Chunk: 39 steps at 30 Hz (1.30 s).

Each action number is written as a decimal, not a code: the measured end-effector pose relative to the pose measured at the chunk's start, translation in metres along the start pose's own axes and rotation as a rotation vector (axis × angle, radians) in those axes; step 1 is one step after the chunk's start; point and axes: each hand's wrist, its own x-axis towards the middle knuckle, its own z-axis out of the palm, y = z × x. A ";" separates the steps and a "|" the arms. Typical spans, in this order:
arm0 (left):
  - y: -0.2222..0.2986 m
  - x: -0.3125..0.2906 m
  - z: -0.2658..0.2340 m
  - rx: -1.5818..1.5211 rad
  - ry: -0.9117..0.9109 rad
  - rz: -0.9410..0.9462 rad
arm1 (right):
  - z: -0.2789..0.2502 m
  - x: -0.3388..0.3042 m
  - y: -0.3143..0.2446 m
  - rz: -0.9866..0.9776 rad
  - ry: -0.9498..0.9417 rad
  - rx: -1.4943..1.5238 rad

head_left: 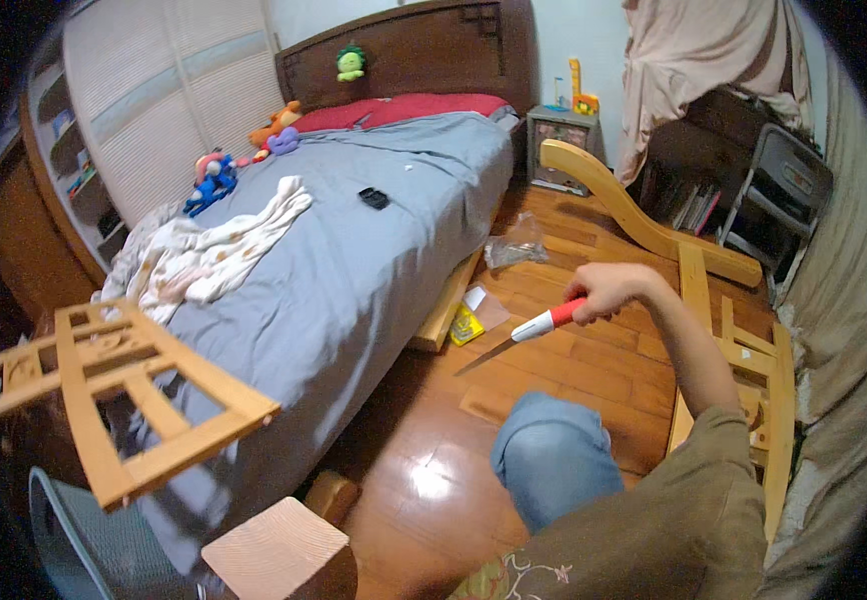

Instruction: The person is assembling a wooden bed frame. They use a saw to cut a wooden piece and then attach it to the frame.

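Observation:
My right hand (609,292) is closed around the red end of a hand saw (546,322) with a red and white handle. Its narrow, tapering blade points down and to the left, held in the air above the wooden floor (424,430). The blade's teeth are too small to make out. Below the saw is my bent knee in blue denim (554,450). A square-cut wooden post (279,550) shows its pale end grain at the bottom of the view. My left hand is out of sight.
Slatted wooden furniture panels (169,390) lie on the grey-sheeted bed (374,270). On the right, a curved wooden frame piece (634,215) and another slatted panel (779,400) rest near the curtain. A clear plastic bag (519,245) and a yellow packet (467,325) lie beside the bed.

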 end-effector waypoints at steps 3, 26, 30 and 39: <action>0.052 0.061 0.045 0.095 -0.150 0.047 | 0.000 0.027 0.095 -0.017 0.154 0.203; 0.275 0.445 0.604 0.680 -0.592 1.367 | 0.169 0.144 0.451 0.744 1.161 0.438; 0.264 0.456 0.701 0.604 -0.672 1.491 | 0.180 0.162 0.478 0.766 1.161 0.445; 0.207 0.481 0.902 0.494 -0.883 1.588 | 0.211 0.176 0.497 0.683 0.737 0.148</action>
